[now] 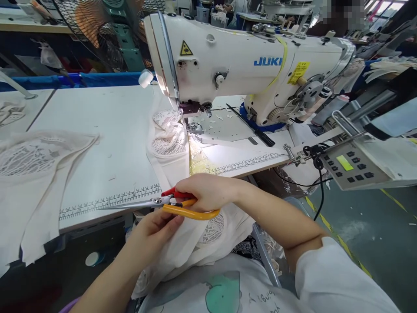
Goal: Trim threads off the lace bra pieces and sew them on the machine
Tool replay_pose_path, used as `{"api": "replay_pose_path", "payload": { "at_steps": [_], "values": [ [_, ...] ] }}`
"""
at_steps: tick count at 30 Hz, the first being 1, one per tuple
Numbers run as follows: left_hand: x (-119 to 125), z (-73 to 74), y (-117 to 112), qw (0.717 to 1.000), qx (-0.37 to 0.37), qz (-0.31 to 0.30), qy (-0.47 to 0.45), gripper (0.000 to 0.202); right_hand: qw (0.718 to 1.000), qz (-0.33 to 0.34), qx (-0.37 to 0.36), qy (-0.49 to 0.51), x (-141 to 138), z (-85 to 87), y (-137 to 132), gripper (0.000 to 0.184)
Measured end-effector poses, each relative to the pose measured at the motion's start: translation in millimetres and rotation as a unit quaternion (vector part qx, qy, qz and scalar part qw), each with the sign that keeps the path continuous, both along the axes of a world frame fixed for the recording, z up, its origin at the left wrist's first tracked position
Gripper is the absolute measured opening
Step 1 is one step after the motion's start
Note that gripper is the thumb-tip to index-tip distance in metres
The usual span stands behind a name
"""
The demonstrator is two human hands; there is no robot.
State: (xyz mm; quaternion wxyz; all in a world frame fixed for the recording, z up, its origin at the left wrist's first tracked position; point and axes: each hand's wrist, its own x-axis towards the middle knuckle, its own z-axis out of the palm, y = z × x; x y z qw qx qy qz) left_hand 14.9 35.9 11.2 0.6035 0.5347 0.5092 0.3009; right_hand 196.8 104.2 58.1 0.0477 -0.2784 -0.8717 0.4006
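Note:
My right hand is closed around scissors with red and yellow handles, the blades pointing left along the table's front edge. Just below them my left hand pinches the cream lace-and-cloth garment that hangs off the table into my lap. The same garment runs up across the table to the presser foot of the white JUKI sewing machine.
A pile of cream lace pieces lies at the table's left. A printed ruler runs along the front edge. A control panel with a green display sits at the right. A fan stands behind the table.

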Motion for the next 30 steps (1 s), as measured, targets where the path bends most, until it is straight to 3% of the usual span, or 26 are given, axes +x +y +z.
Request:
{"api": "replay_pose_path", "payload": {
  "at_steps": [2, 4, 6, 8, 12, 16, 30],
  "values": [
    [-2.6, -4.5, -1.8, 0.999, -0.029, 0.014, -0.023, 0.029, 0.995, -0.085, -0.009, 0.041, 1.7, -6.4, -9.4, 0.02],
    [-5.5, -7.7, -4.4, 0.996, -0.063, 0.05, -0.049, 0.028, 0.971, -0.207, -0.021, 0.117, 6.7, -14.8, -23.7, 0.021],
    [-7.9, -8.5, -7.2, 0.99, -0.085, 0.084, -0.077, 0.028, 0.946, -0.258, -0.048, 0.191, 15.5, -24.1, -40.9, 0.029],
    [-9.5, -7.2, -9.7, 0.983, -0.102, 0.109, -0.102, 0.029, 0.954, -0.193, -0.087, 0.212, 26.0, -33.0, -58.1, 0.036],
    [-11.7, -4.2, -12.6, 0.971, -0.131, 0.149, -0.134, 0.03, 0.981, -0.098, -0.156, 0.061, 40.2, -47.3, -84.3, 0.046],
    [-14.5, -6.0, -15.0, 0.967, -0.138, 0.162, -0.14, 0.03, 0.979, -0.102, -0.176, -0.012, 39.9, -54.0, -93.9, 0.046],
    [-11.3, -0.2, -21.3, 0.962, -0.128, 0.193, -0.144, 0.034, 0.982, -0.141, -0.12, -0.034, 17.3, -46.5, -85.5, 0.033]
  ]
}}
